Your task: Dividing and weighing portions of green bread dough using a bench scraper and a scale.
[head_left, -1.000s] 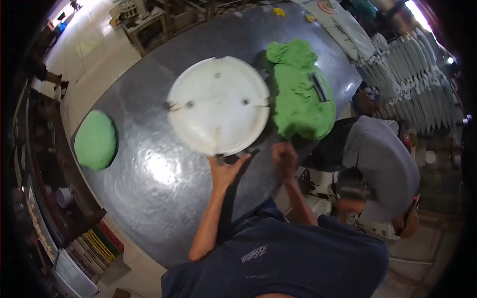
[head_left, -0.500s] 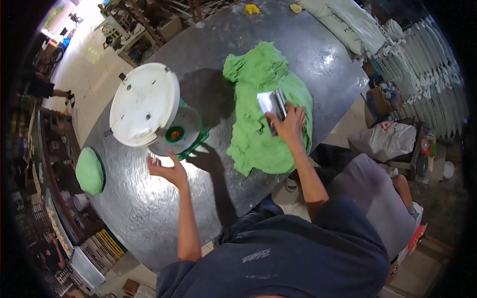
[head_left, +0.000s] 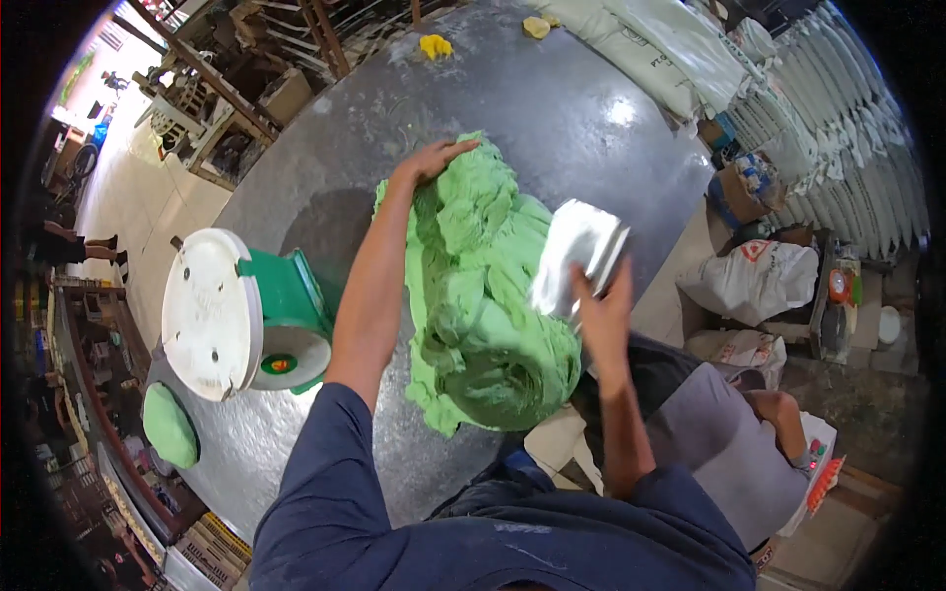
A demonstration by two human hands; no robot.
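Note:
A large mass of green dough (head_left: 473, 305) covers the middle of the metal table, lumpy on top with a hollow at its near end. My left hand (head_left: 439, 160) reaches across to the dough's far end and rests on it with the fingers stretched out. In my right hand (head_left: 603, 310) is a shiny metal dough scraper (head_left: 581, 251), its handle gripped, held at the dough's right edge. Motion blurs this hand a little. Left of my left forearm stands a green scale (head_left: 301, 295) with a round white pan (head_left: 209, 313).
A smaller green dough piece (head_left: 169, 426) lies at the table's (head_left: 345, 138) left edge. Yellow bits (head_left: 436, 46) sit at the far edge. White sacks (head_left: 838, 148) are stacked to the right. Another person (head_left: 724, 448) in grey is close by my right arm.
My left hand has gone from beside the scale to the far end of the dough. My right hand has pulled the scraper off the dough's top to its right side. The view has shifted.

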